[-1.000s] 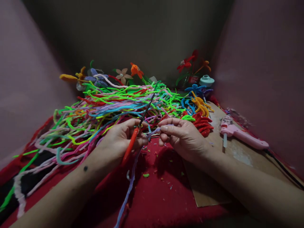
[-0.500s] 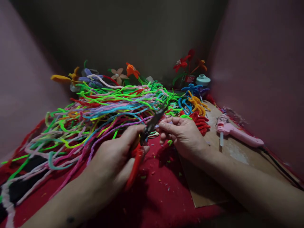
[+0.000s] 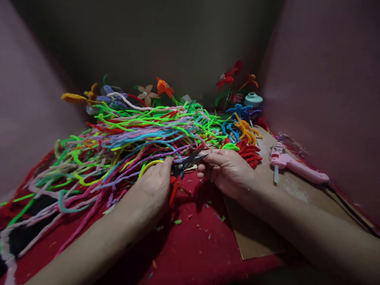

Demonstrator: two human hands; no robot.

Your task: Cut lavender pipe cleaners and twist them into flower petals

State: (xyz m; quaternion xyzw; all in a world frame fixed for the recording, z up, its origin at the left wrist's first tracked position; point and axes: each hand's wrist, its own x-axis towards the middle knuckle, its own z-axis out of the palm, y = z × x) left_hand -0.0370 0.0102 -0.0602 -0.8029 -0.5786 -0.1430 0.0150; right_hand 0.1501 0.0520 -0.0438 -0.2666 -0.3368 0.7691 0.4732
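Observation:
My left hand (image 3: 154, 180) is wrapped round a pair of scissors (image 3: 184, 165) with red handles and dark blades. The blades are parted and point right, their tips at the fingertips of my right hand (image 3: 224, 168). My right hand is closed in a pinch, thumb against forefinger, on a small piece of lavender pipe cleaner, mostly hidden now by the blades and fingers. Behind both hands lies a large heap of pipe cleaners (image 3: 148, 132) in green, pink, blue, purple and yellow.
A pink glue gun (image 3: 297, 166) rests on a brown board (image 3: 261, 237) at right. Bundles of red petals (image 3: 249, 154) and orange loops (image 3: 246, 130) lie beyond my right hand. Fuzzy flowers (image 3: 164, 87) stand at the back. Small clippings dot the red cloth (image 3: 204, 245).
The scissors have turned from pointing up and away to pointing right, and their blades have opened at my right fingertips. My right hand has barely moved.

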